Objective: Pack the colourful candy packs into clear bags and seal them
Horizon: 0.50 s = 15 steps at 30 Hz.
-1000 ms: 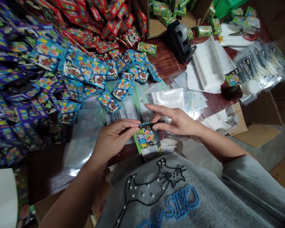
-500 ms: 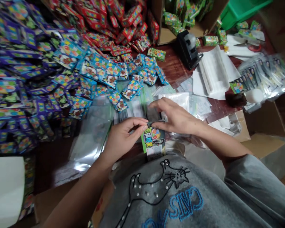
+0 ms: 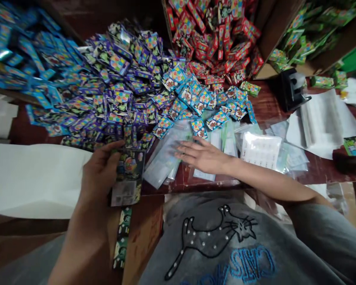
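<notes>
Both hands have parted since half a second ago: the flat black printed packet with a pale label on its lower part, then between them, is now with the left hand alone, farther to the left. I find that hand closed on the packet's left side, thumb and fingers pinching it; it is held near the table's front edge, beside a large curved white sheet.

The right hand is palm down, fingers extended and slightly spread, gripping nothing visible. It is above or on the clear flat plastic bags; blur prevents me from telling whether it touches them.

Beyond the bags are blue printed candy packets, adjoining a heap of purple printed packets. Farther back, small red printed boxes fill a space beside a brown cardboard wall. On the right, a black tape dispenser stands on the dark red table, near a stack of long white paper sheets.
</notes>
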Tool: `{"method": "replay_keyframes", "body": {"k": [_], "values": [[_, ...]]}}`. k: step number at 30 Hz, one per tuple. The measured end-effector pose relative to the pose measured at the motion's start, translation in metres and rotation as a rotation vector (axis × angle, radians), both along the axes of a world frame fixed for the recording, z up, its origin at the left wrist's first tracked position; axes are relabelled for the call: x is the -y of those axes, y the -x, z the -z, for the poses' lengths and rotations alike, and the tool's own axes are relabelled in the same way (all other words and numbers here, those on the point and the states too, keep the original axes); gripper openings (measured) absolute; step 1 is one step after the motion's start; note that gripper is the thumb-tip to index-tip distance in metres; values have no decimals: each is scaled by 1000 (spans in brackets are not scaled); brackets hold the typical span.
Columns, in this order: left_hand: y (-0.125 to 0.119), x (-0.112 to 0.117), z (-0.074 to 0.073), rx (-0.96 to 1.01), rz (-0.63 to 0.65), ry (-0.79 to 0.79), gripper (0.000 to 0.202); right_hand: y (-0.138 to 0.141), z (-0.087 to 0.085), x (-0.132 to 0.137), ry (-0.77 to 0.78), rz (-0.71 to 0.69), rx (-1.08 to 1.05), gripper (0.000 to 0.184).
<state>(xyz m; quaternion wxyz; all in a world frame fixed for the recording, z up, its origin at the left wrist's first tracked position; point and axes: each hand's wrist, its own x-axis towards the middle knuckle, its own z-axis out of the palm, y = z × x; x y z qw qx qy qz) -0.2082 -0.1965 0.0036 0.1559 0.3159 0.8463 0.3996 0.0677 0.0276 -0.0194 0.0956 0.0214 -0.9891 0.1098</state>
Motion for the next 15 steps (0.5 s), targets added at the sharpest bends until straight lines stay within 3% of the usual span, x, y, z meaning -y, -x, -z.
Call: {"method": "replay_keyframes", "body": {"k": [3, 8, 12, 15], "values": [[41, 17, 21, -166, 117, 183, 37, 31, 24, 5, -171, -149, 32, 49], [48, 9, 50, -294, 116, 167, 30, 39, 29, -3, -209, -304, -71, 35], [54, 7, 44, -352, 124, 156, 24, 28, 15, -15, -76, -287, -123, 34], [48, 11, 27, -390, 112, 149, 25, 20, -14, -27, -26, -182, -111, 42]]}}
